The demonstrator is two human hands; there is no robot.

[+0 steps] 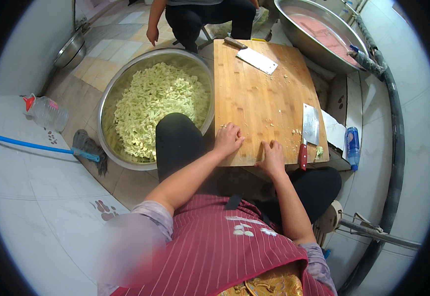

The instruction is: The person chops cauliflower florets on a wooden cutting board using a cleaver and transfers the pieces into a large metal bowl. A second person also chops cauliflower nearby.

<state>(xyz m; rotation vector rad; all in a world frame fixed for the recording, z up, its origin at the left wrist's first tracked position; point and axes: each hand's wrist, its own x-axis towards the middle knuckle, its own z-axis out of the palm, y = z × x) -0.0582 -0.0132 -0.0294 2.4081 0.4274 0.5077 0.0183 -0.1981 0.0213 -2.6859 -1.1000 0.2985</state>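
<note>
My left hand (229, 140) rests with curled fingers on the near left corner of a wooden cutting board (259, 100); whether its fingers are closed is not clear. Nearby, my right hand (272, 157) touches the board's near edge, fingers apart and holding nothing. To its right lies a cleaver with a red handle (303, 155), its blade pointing away from me. A second cleaver with a wooden handle (257, 61) lies at the board's far end. Vegetable bits are scattered on the board. Left of it, a large metal basin (105, 144) holds chopped pale green vegetable (163, 100), partly hidden by my knee.
Across from me a person (200, 18) sits, one hand hanging down. A big metal tub (296, 40) with pinkish contents stands at the far right. A blue-labelled bottle (352, 148) is right of the board; a plastic jug (50, 113) and a mop (89, 148) are at left.
</note>
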